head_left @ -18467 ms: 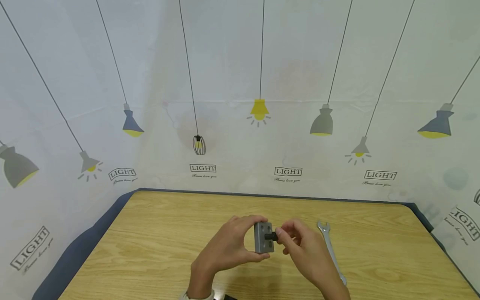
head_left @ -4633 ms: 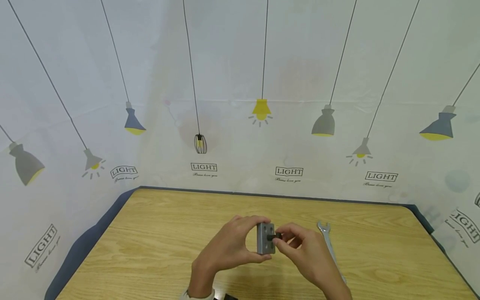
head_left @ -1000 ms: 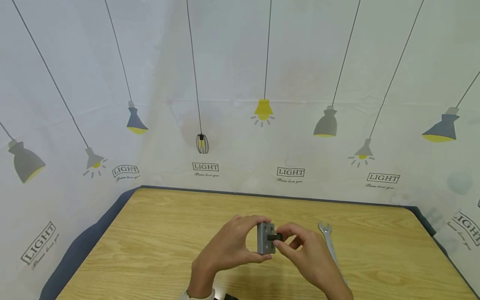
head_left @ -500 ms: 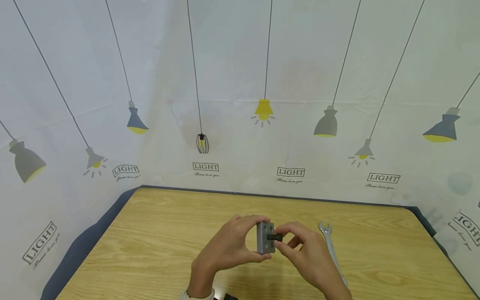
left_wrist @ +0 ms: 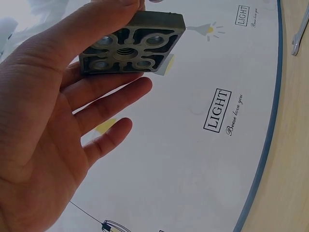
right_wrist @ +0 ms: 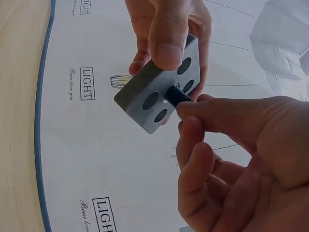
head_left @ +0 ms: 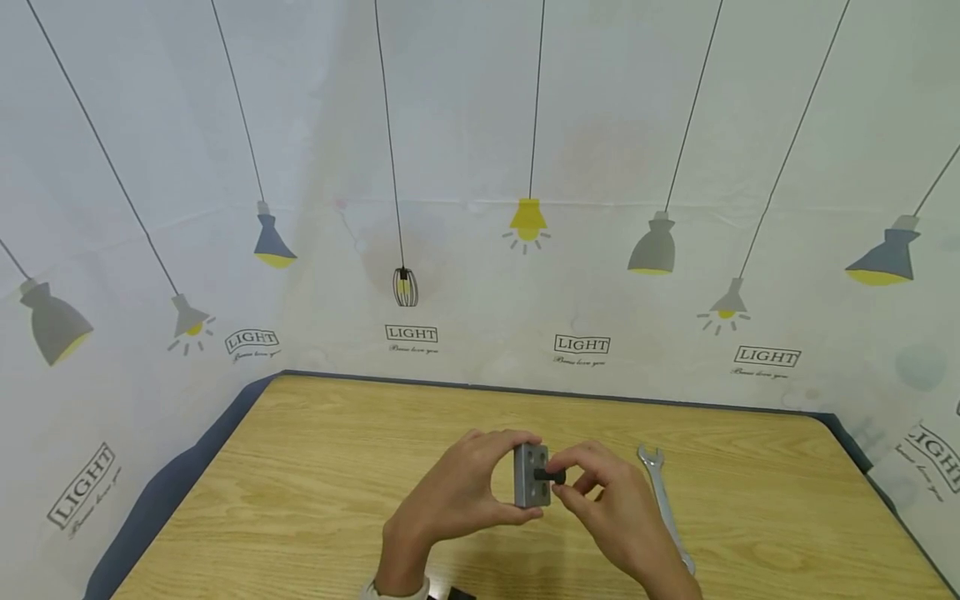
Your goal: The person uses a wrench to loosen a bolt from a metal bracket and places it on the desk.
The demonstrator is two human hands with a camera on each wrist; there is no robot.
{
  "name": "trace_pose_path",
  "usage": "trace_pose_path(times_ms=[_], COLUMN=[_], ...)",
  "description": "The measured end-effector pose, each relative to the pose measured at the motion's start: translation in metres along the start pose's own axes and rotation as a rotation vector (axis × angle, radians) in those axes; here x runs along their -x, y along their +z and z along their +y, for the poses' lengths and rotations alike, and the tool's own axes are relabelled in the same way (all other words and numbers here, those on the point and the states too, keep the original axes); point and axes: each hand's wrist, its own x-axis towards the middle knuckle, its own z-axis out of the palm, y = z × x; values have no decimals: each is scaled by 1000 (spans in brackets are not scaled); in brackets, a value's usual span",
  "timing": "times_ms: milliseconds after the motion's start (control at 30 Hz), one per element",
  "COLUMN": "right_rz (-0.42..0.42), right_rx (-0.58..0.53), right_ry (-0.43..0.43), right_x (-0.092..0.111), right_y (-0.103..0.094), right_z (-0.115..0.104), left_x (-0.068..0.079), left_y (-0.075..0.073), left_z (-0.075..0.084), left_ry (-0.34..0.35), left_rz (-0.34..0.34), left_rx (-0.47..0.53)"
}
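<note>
My left hand grips a grey square metal plate by its upper and lower edges, thumb below. The plate has several round holes near its corners. A black threaded bolt sticks out from its middle, and my right hand pinches the bolt's outer end between thumb and fingertips. Threads of the bolt show beside the plate in the right wrist view, while the thumb covers the head. From the left wrist view, the plate's ribbed back shows a threaded centre hole with no bolt tip visible.
An open-ended wrench lies on the wooden table, right of my right hand. Small black objects are cut off at the bottom edge. A white curtain printed with lamps surrounds the table's far side.
The right fingertips have shifted slightly around the bolt's end over the last second, and more of its head shows now. The left hand and plate stay nearly still; the wrench has not moved.
</note>
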Motion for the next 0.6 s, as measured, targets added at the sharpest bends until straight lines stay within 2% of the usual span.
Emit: trace_pose_path(times_ms=[233, 400, 600], right_rz=[-13, -59, -63], right_rx=[-30, -121, -114], right_ry=[42, 104, 211], right_x=[-1, -2, -4], right_y=[1, 0, 0], right_z=[0, 2, 4], left_x=[0, -1, -1], left_y=[0, 0, 0], left_z=[0, 1, 1], left_ry=[-10, -21, 1], left_rz=[-8, -17, -2], left_rx=[-1, -7, -16])
